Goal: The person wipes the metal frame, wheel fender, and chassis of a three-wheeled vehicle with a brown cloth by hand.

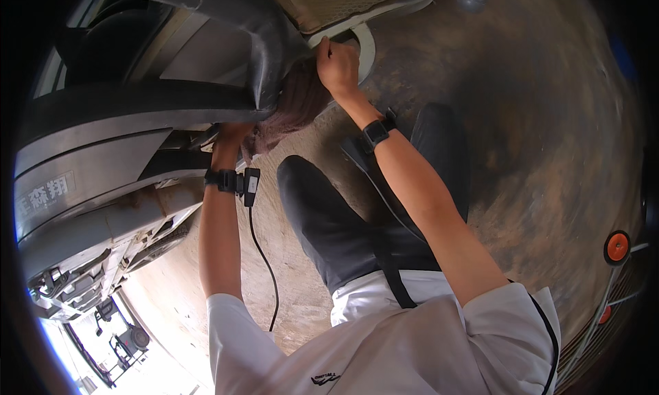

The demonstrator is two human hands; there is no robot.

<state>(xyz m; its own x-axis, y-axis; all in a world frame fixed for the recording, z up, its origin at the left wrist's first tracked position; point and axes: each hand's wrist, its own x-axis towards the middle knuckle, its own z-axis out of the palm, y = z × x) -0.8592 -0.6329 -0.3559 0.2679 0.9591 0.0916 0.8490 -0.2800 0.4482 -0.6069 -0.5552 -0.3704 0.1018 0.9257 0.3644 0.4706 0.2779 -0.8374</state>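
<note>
My right hand (337,68) is curled into a fist at the corner of a pale green metal frame (366,50), beside a bunched brown cloth (301,106). Whether its fingers grip the cloth or the frame cannot be made out. My left hand (236,130) reaches under a black padded bar (144,104) of a vehicle; its fingers are hidden behind the bar and the cloth. The cloth hangs between both hands, against the bent black part (267,70). A black strap with a cabled device is on each wrist.
The vehicle's grey body panel (77,184) bears writing, with its underside below at left. A mesh-covered panel (334,3) is at the top. Stained concrete floor (540,137) lies to the right, with an orange-hubbed wheel (617,247) on a wire cart at the far edge.
</note>
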